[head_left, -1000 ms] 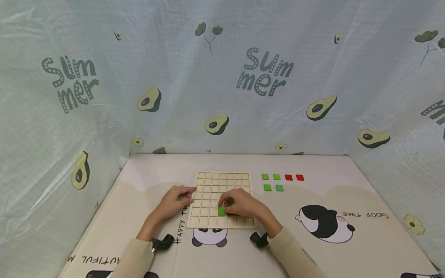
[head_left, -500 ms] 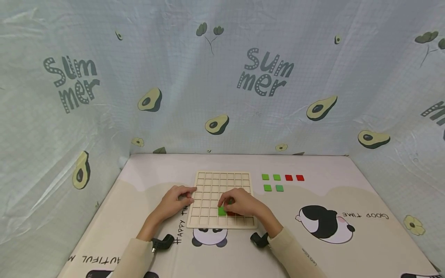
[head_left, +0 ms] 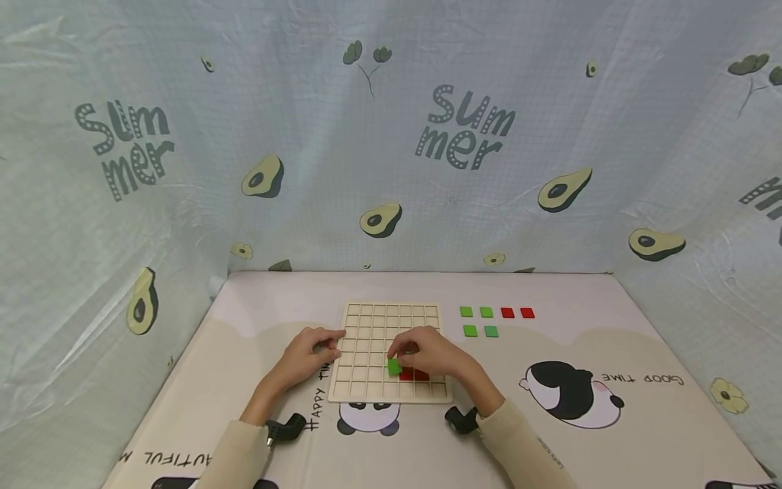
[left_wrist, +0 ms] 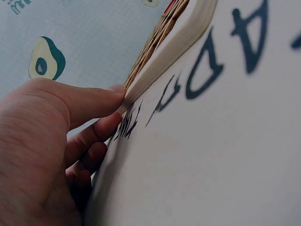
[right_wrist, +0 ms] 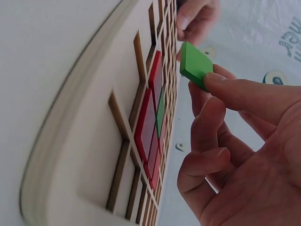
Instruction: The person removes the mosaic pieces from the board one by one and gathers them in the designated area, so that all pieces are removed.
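My right hand [head_left: 425, 349] pinches a green square tile [right_wrist: 195, 65] between thumb and fingertips. The tile is tilted and held just above the wooden grid board [head_left: 360, 373]. Beneath that hand, several red tiles [right_wrist: 146, 122] and a green tile [right_wrist: 160, 113] sit in neighbouring cells of the board; the hand covers part of them in the head view. My left hand [head_left: 308, 353] rests at the board's left edge. Its thumb and index finger reach out to touch the rim, and the other fingers are bent underneath, as the left wrist view shows.
Right of the board lie several loose green tiles [head_left: 470, 331] and two red tiles [head_left: 507, 313] on the printed tablecloth [head_left: 489, 394]. A patterned curtain [head_left: 305, 136] encloses the back and sides. Each wrist carries a black camera mount [head_left: 287, 427].
The right hand has lifted the green tile from its cell, shifting slightly right and away from me. More of the red tiles shows now. The left hand has stayed put.
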`<state>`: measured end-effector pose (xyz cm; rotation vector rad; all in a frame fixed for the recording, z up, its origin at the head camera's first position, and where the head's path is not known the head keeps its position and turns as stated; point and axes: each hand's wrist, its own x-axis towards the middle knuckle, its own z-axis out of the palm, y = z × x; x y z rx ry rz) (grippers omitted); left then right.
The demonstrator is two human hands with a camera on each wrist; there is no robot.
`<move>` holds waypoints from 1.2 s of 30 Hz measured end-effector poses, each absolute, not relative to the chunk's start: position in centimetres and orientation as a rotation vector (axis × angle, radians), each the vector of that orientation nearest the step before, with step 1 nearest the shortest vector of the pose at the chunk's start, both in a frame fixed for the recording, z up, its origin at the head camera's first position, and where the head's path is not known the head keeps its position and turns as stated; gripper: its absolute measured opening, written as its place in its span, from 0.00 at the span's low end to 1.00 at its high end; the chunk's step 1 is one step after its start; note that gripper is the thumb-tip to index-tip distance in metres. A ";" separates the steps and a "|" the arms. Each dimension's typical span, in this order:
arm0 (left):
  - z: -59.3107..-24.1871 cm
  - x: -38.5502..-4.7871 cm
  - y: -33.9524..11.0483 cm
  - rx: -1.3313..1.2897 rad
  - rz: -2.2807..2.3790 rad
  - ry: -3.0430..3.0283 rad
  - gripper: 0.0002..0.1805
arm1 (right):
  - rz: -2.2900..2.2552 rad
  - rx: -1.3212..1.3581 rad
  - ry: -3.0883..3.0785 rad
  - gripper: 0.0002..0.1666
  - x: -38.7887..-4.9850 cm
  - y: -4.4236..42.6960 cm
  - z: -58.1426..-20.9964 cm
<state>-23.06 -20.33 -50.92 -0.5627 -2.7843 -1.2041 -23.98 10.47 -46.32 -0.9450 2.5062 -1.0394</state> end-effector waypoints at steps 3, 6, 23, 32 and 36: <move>-50.9 -23.0 -20.3 -0.561 -1.212 -2.785 0.23 | -1.048 -0.933 2.515 0.09 -24.0 11.0 -46.1; -51.0 -23.0 -20.3 -0.562 -1.207 -2.784 0.22 | -1.049 -0.927 2.536 0.09 -24.1 11.7 -45.6; -51.1 -23.1 -20.4 -0.562 -1.190 -2.782 0.23 | -1.044 -0.842 2.612 0.09 -25.6 17.1 -43.8; -51.1 -23.1 -20.4 -0.579 -1.189 -2.779 0.23 | -1.057 -0.752 2.638 0.10 -26.6 20.9 -43.7; -51.1 -23.2 -20.4 -0.591 -1.193 -2.770 0.22 | -1.051 -0.747 2.655 0.10 -27.1 22.6 -43.7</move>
